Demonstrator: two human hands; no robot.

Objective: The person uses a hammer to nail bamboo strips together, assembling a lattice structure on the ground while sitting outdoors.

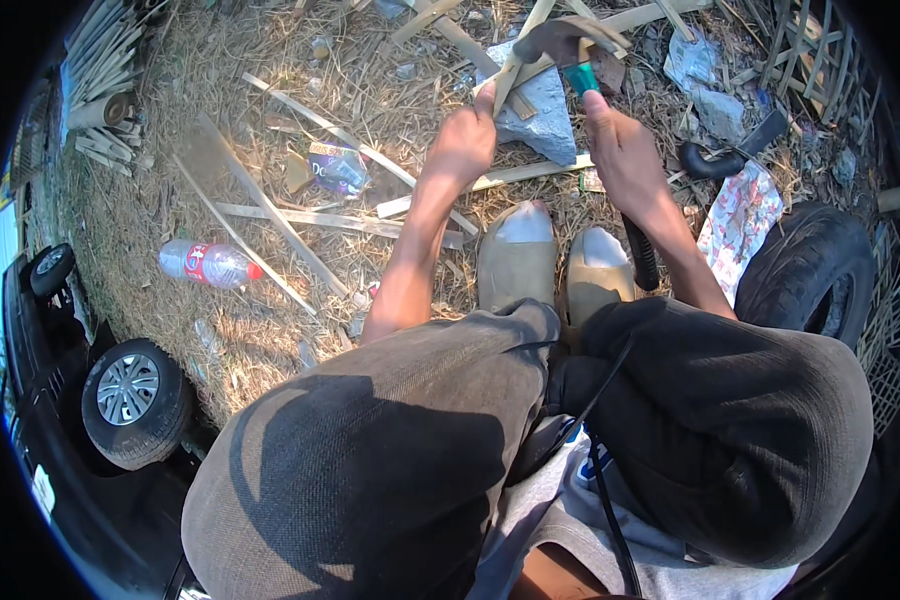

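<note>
My left hand (465,145) is closed round a pale bamboo strip (508,82), which slants up and away over a grey stone block (540,115). In my right hand (625,150) is a claw hammer (560,42); its neck is green and the black end of its handle hangs below my wrist. The hammer head is over the far edge of the stone, close to the strip; I cannot tell whether they touch. Other bamboo pieces (465,45) lie crossed behind the stone. My feet, in olive shoes (515,265), are just below it.
Right of my right hand are a black-handled knife (720,162), a floral cloth (740,220) and a tyre (805,265). Leftward lie bamboo strips (270,215), a plastic bottle (208,264) and a purple wrapper (337,168) on dry straw. A black vehicle (70,430) stands far left.
</note>
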